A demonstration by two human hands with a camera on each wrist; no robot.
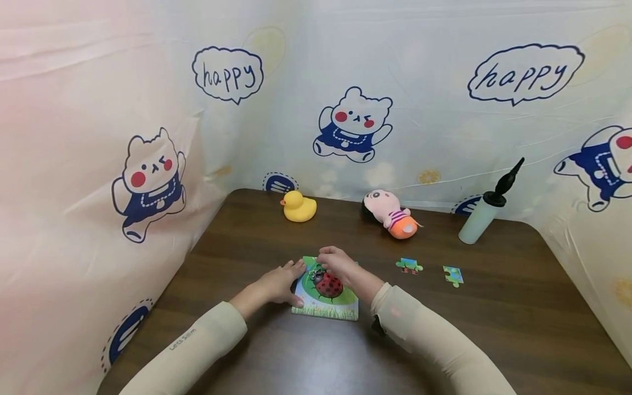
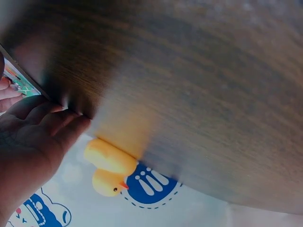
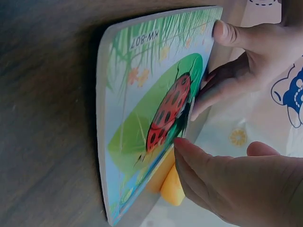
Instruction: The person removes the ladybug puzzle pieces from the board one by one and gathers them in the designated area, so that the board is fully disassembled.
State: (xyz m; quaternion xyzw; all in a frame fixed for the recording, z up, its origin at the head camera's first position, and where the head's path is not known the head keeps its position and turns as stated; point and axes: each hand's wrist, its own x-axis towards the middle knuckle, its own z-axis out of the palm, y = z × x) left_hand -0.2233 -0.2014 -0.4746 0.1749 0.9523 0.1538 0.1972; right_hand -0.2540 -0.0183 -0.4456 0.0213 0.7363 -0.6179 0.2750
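A puzzle board (image 1: pixel 321 308) with a red ladybug picture on green lies flat on the table. My left hand (image 1: pixel 277 283) rests at the board's left edge, fingers spread, the thumb at the near corner. In the left wrist view the left hand (image 2: pixel 35 137) has its fingers extended beside the board. The right hand (image 1: pixel 340 264) is over the far part of the board. Its fingertips touch the picture by the ladybug in the right wrist view, where the thumb of the right hand (image 3: pixel 236 184) stands apart. Two loose puzzle pieces, one (image 1: pixel 409 266) nearer and another (image 1: pixel 452 276) farther, lie right of the board.
A yellow rubber duck (image 1: pixel 299 207) sits at the table's back left. A plush doll (image 1: pixel 390 215) lies at the back middle, and a pale hand pump (image 1: pixel 478 220) with a black top stands back right. Printed cloth (image 1: pixel 296 126) hangs behind the table (image 1: pixel 306 362).
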